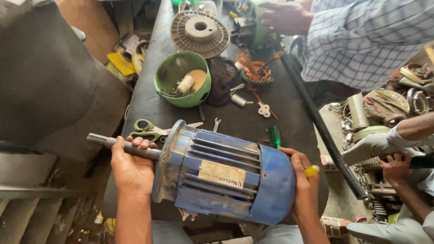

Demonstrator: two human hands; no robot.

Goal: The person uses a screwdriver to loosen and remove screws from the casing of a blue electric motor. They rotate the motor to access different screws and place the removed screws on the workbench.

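A blue finned electric motor (pixel 221 171) lies on its side across the near edge of a dark workbench (pixel 289 113), its steel shaft (pixel 101 141) pointing left. My left hand (pixel 132 168) wraps around the shaft right by the motor's front flange. My right hand (pixel 304 183) presses against the rounded blue fan cover and also pinches a tool with a yellow handle (pixel 312 171) between its fingers.
On the bench behind lie green-handled scissors (pixel 145 131), a small spanner (pixel 216 124), a green screwdriver (pixel 275 136), a green bowl of parts (pixel 182 79), a copper-wound stator (pixel 256 72) and a round finned cover (pixel 200 31). One person in a checked shirt (pixel 361 36) works behind; another person's hand (pixel 397 166) is at right.
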